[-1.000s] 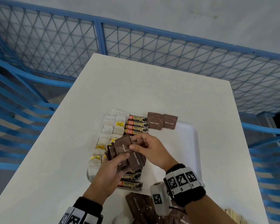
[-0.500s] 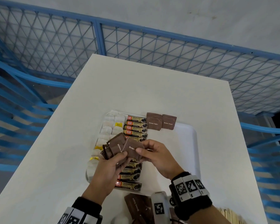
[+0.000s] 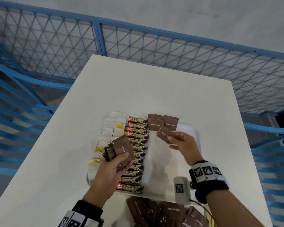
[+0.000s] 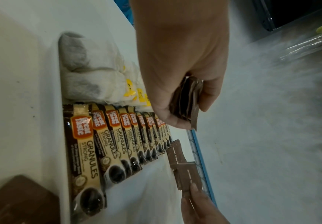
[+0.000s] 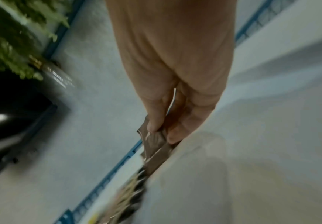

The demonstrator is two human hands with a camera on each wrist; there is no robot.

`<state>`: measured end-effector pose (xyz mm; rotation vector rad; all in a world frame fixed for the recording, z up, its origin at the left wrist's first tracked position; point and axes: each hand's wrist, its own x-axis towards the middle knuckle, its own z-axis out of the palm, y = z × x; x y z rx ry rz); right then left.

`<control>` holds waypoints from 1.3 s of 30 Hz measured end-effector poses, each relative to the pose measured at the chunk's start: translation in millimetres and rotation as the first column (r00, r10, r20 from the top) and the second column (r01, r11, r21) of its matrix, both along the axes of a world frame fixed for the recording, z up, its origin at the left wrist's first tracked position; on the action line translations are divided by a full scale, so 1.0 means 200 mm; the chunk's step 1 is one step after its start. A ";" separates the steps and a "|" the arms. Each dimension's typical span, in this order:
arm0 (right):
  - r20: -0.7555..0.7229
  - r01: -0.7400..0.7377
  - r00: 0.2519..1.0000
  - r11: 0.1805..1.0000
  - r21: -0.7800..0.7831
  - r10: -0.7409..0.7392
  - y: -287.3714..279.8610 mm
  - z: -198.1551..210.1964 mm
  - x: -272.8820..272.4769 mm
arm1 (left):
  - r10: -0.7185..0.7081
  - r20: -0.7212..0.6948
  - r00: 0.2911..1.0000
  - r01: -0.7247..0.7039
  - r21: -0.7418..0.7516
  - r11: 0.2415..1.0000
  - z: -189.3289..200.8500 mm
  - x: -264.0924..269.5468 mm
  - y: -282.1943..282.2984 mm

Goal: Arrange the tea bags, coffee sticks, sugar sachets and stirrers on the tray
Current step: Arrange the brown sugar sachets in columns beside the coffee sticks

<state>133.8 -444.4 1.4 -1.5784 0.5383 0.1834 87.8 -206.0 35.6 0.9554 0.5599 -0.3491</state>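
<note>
A white tray (image 3: pixel 193 131) holds a column of tea bags (image 3: pixel 108 133), a row of coffee sticks (image 3: pixel 137 145) and two brown sugar sachets (image 3: pixel 162 122) at its far end. My left hand (image 3: pixel 115 163) grips a fanned stack of brown sugar sachets (image 3: pixel 120 149) above the coffee sticks; the left wrist view shows that stack (image 4: pixel 187 103) edge-on between thumb and fingers. My right hand (image 3: pixel 179 141) pinches a single brown sugar sachet (image 3: pixel 164 134) just below the two laid ones. In the blurred right wrist view, that sachet (image 5: pixel 154 141) sits between thumb and fingers.
A pile of loose brown sachets (image 3: pixel 164 212) lies on the white table (image 3: pixel 154 89) near its front edge. Wooden stirrers (image 3: pixel 209 215) show at the bottom right. Blue mesh railing (image 3: pixel 154 46) surrounds the table. The tray's right part (image 3: pixel 162 164) is bare.
My right hand has drawn one sachet off the stack and carried it right and away, toward the two laid sachets. The left hand stays over the coffee sticks with its stack.
</note>
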 end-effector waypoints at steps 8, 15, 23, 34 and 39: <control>0.050 0.020 0.999 0.896 -0.445 0.003 -0.18 -0.08 0.18 | 0.017 -0.009 1.000 -0.017 -0.087 0.996 0.01 0.01 0.01; 0.028 -0.017 0.999 0.834 -0.552 0.039 -0.15 -0.10 0.24 | -0.016 -0.006 1.000 0.016 -0.009 1.000 0.00 0.00 0.02; 0.056 0.012 0.998 0.772 -0.635 0.030 -0.11 -0.08 0.23 | -0.066 0.018 0.998 0.065 0.028 0.997 -0.02 -0.01 0.02; 0.075 -0.416 0.880 0.838 -0.353 0.469 0.23 0.16 -0.01 | -0.085 0.047 0.995 0.084 0.030 0.996 0.00 -0.01 -0.01; 0.099 -0.601 0.795 0.799 0.004 0.598 0.35 0.15 -0.14 | -0.129 0.066 0.989 0.124 0.078 0.989 0.01 -0.02 -0.01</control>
